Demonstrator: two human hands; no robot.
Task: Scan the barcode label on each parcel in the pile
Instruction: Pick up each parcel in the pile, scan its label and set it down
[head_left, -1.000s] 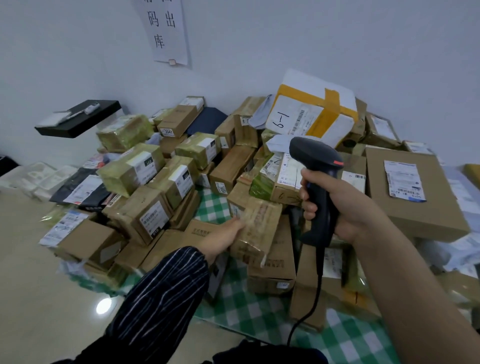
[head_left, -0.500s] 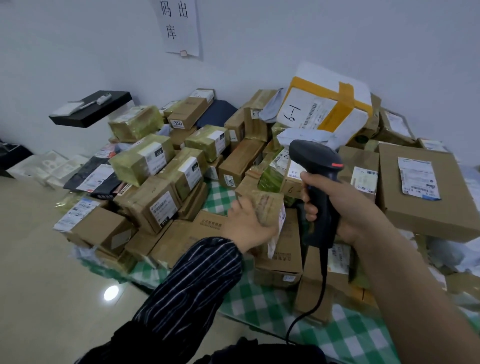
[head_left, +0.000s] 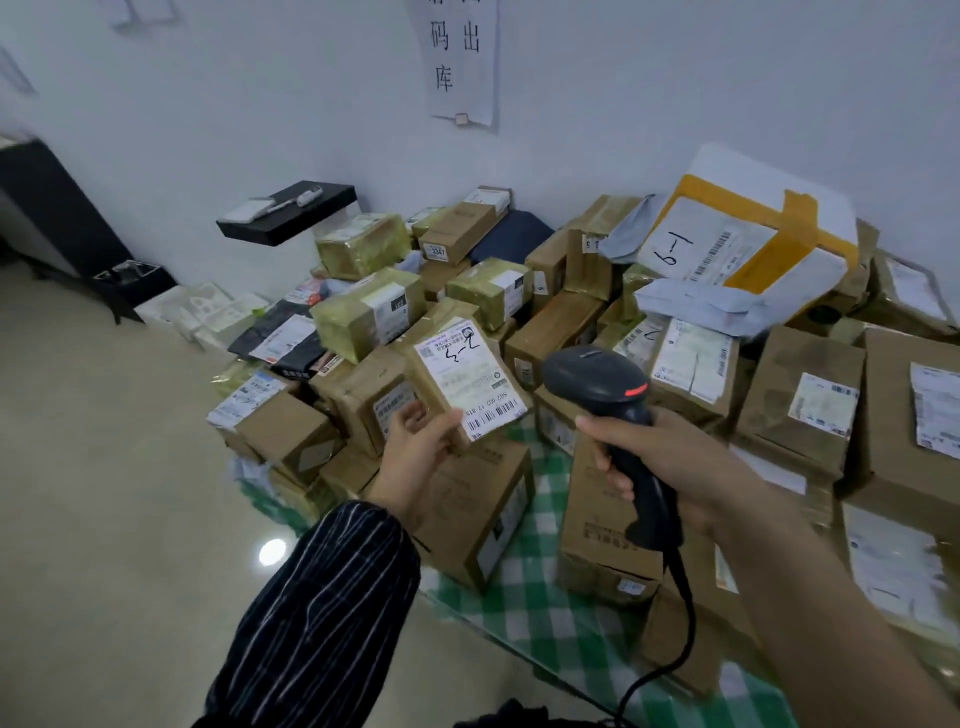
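Closest to the person is a dark sleeve with white stripes on the left arm. A black cord hangs down from the scanner over a green and white checked cloth that lies under the boxes.

The left hand holds one small brown parcel up above the pile. Its fingers curl round the left side of the parcel and the thumb presses on the near edge. The parcel's white label faces up, with a barcode on the near end.

The right hand grips the handle of the black scanner, fingers wrapped tight around it. The scanner's head is just beside the parcel, on its right.

Behind the hands is the big pile of parcels, mostly brown boxes, with some wrapped in shiny yellow-green tape. A large white box with yellow tape sits high at the back right.

Farther back, a black shelf sticks out from the white wall. A paper sign hangs above.
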